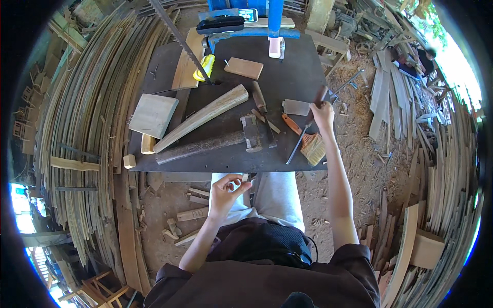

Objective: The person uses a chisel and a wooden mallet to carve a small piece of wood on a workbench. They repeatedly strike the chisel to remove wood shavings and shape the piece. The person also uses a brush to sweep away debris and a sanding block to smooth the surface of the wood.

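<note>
My right hand (322, 117) grips the brown wooden handle of a long, thin metal tool (297, 146) at the dark worktop's right side. Below it lies a brush (312, 150) with an orange handle, beside a flat metal blade (296, 107). My left hand (228, 192), below the front edge, pinches a small pale piece (245, 177). On the worktop (287, 66) lie a hammer (251, 132), a chisel (264, 118), a tapered wooden bar (200, 118) and a pale square block (153, 115). A small board (244, 68) sits farther back.
A saw blade (190, 56) slants over the back left, near a yellow object (204, 68) and a blue metal frame (275, 20). Tall plank stacks (90, 128) line the left, more (436, 185) the right. A person (426, 59) is at the upper right. Wood offcuts (192, 214) litter the floor.
</note>
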A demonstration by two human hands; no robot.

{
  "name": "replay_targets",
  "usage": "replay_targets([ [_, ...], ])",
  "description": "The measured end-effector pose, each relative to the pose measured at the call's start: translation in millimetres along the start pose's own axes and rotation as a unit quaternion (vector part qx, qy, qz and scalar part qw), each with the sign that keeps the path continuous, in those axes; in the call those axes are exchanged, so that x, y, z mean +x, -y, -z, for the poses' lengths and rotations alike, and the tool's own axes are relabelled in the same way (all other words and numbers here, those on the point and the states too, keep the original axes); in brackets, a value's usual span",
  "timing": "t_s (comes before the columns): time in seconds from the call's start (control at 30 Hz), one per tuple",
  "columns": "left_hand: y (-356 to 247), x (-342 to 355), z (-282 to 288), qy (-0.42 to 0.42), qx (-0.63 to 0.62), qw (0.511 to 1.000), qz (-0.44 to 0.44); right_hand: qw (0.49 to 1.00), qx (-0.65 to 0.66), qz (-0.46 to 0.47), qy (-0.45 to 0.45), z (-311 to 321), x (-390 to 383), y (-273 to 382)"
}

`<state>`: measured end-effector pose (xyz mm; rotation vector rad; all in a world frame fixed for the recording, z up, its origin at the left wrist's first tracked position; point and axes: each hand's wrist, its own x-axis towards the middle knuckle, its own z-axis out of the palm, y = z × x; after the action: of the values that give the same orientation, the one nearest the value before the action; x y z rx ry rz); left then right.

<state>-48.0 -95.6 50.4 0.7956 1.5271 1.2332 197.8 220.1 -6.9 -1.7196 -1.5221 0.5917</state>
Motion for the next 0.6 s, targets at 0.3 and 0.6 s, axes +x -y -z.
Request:
replay_targets([
  [0.3,-0.6,30.7,-30.7,-0.02,0.071,0.972,-0.223,0.869,0.479,0.016,0.118,97.2,-89.3,147.5],
  [0.6,18.1,54.1,-52.4,-0.043,0.193,0.933,-0.301,0.857,0.463,0.133,0.182,85.4,-146.7,149.8],
])
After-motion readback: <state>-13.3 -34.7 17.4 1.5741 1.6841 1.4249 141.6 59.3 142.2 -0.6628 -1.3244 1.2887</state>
